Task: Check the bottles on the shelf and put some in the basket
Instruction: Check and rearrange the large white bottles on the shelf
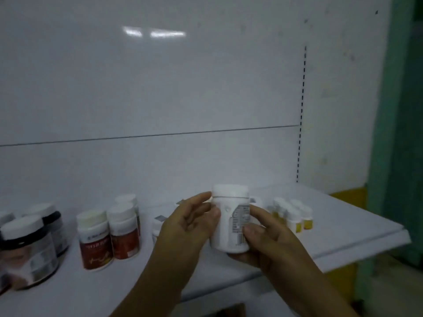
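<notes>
One white plastic bottle with a white cap [229, 225] is being held upright just above the white shelf [343, 229], with the left hand [190, 225] and right hand [272, 241] gripping its sides. Checking seems to be underway; no basket is showing. Red-labelled bottles [96, 245], dark jars [29, 252] and small yellow-labelled bottles [295, 218] are standing around, and none seems to be blocking.

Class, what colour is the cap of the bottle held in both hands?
White: the held bottle has a white cap; head view.
</notes>
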Demonstrator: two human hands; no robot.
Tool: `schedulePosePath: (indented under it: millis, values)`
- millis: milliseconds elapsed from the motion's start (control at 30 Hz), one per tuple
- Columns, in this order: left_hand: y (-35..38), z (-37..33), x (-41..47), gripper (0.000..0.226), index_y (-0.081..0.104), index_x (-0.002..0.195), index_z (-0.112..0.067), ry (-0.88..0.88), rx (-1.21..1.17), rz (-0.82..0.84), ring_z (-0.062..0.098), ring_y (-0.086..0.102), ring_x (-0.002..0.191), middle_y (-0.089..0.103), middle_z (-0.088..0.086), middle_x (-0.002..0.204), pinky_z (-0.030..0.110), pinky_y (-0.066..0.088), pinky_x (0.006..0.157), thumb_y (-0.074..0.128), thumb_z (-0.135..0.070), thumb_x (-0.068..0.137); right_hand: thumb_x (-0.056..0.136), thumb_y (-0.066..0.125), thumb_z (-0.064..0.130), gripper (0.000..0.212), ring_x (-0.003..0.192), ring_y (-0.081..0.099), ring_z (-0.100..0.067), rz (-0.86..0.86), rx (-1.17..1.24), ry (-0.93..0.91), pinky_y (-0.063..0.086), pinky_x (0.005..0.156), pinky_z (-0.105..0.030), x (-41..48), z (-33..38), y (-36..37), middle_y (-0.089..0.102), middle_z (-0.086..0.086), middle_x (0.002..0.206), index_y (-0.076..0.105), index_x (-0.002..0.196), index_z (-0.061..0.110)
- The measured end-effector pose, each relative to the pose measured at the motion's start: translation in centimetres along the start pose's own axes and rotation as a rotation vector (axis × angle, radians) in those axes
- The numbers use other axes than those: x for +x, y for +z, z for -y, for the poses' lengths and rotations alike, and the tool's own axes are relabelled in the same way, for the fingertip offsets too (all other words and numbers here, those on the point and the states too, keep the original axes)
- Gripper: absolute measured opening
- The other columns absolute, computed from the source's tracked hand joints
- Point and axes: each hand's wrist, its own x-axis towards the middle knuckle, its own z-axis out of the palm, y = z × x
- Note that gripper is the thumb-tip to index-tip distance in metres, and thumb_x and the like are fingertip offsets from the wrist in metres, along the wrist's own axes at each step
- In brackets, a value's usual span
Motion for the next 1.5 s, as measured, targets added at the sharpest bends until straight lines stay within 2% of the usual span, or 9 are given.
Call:
schedulePosePath:
  millis: [233, 433, 633, 733, 1100, 1233, 1333, 1433, 1500]
  values:
    - [2.2, 6.1, -7.4, 0.046, 0.069, 0.089, -0.026, -0.225, -0.358, 0.230, 0.011, 0.072, 0.080, 0.076, -0.004, 0.091, 0.020, 0.056, 0.059, 0.071, 0.013, 0.065, 0.075, 0.073, 0.023, 0.038, 0.086, 0.070, -0.018, -0.280, -0.323, 0.126, 0.056, 0.076, -0.027, -8.4, 0.1, -0.2, 0.075, -0.008, 0.092, 0.063, 0.111, 0.017]
    - [5.3, 12.4, -12.0, 0.061, 0.067, 0.108, -0.029, -0.506, -0.413, 0.628, 0.023, 0.067, 0.103, 0.071, 0.000, 0.111, 0.041, 0.054, 0.081, 0.077, -0.015, 0.049, 0.078, 0.067, 0.048, 0.042, 0.097, 0.069, -0.016, -0.580, -0.447, 0.211, 0.057, 0.081, -0.034, -17.8, -0.1, -3.1, 0.070, 0.005, 0.111, 0.060, 0.118, 0.039]
    - [10.1, 15.5, -16.0, 0.034, 0.063, 0.101, -0.012, -0.739, -0.531, 0.522, 0.021, 0.072, 0.083, 0.075, 0.008, 0.095, 0.031, 0.059, 0.066, 0.067, -0.006, 0.067, 0.084, 0.063, 0.014, 0.019, 0.083, 0.069, -0.020, -0.856, -0.403, 0.316, 0.057, 0.076, -0.036, -24.9, -1.4, -5.4, 0.073, -0.009, 0.098, 0.068, 0.102, 0.015]
    - [13.4, 17.2, -17.9, 0.020, 0.065, 0.098, -0.013, -0.751, -0.458, 0.527, 0.018, 0.072, 0.083, 0.076, 0.004, 0.091, 0.028, 0.059, 0.067, 0.058, -0.008, 0.080, 0.083, 0.065, 0.007, 0.024, 0.077, 0.071, -0.018, -1.007, -0.338, 0.315, 0.058, 0.066, -0.028, -28.7, -2.1, -7.4, 0.073, -0.011, 0.098, 0.065, 0.106, 0.014]
    - [24.2, 31.5, -26.4, 0.024, 0.066, 0.107, -0.011, -0.913, 0.072, 0.626, 0.020, 0.067, 0.086, 0.071, 0.004, 0.091, 0.032, 0.055, 0.078, 0.063, -0.021, 0.086, 0.083, 0.065, 0.007, 0.023, 0.094, 0.068, -0.032, -1.276, 0.011, 0.609, 0.057, 0.081, -0.039, -42.9, -13.2, -17.4, 0.070, -0.017, 0.105, 0.064, 0.104, 0.017]
    - [25.0, 36.5, -29.8, 0.012, 0.067, 0.087, -0.021, -0.999, 0.247, 0.754, 0.021, 0.067, 0.089, 0.071, 0.006, 0.095, 0.029, 0.055, 0.075, 0.057, -0.027, 0.089, 0.084, 0.067, 0.014, 0.024, 0.094, 0.068, -0.038, -1.333, 0.125, 0.662, 0.056, 0.081, -0.041, -47.4, -18.5, -18.8, 0.072, -0.016, 0.101, 0.064, 0.108, 0.014]
    - [25.3, 40.4, -30.7, 0.018, 0.065, 0.083, -0.019, -0.982, 0.372, 0.883, 0.020, 0.065, 0.084, 0.069, 0.005, 0.090, 0.027, 0.052, 0.072, 0.055, -0.033, 0.091, 0.081, 0.071, 0.013, 0.018, 0.092, 0.067, -0.038, -1.443, 0.111, 0.711, 0.056, 0.078, -0.043, -49.5, -22.9, -20.2, 0.070, -0.016, 0.100, 0.065, 0.096, 0.018]
    - [24.9, 44.6, -29.8, 0.018, 0.055, 0.079, -0.017, -0.625, 0.651, 1.002, 0.011, 0.051, 0.066, 0.055, 0.004, 0.083, 0.013, 0.042, 0.058, 0.054, -0.031, 0.090, 0.073, 0.077, 0.026, 0.026, 0.091, 0.066, -0.027, -1.483, -0.224, 0.803, 0.057, 0.081, -0.044, -49.4, -27.9, -22.7, 0.067, -0.003, 0.101, 0.061, 0.094, 0.030]
    - [24.2, 47.1, -28.9, 0.029, 0.055, 0.070, -0.011, -0.404, 0.771, 1.018, 0.013, 0.049, 0.063, 0.056, 0.004, 0.073, 0.027, 0.047, 0.060, 0.047, -0.035, 0.083, 0.073, 0.076, 0.032, 0.032, 0.094, 0.061, -0.014, -1.404, -0.439, 0.857, 0.052, 0.079, -0.027, -48.0, -30.6, -24.6, 0.065, 0.005, 0.103, 0.059, 0.100, 0.030]
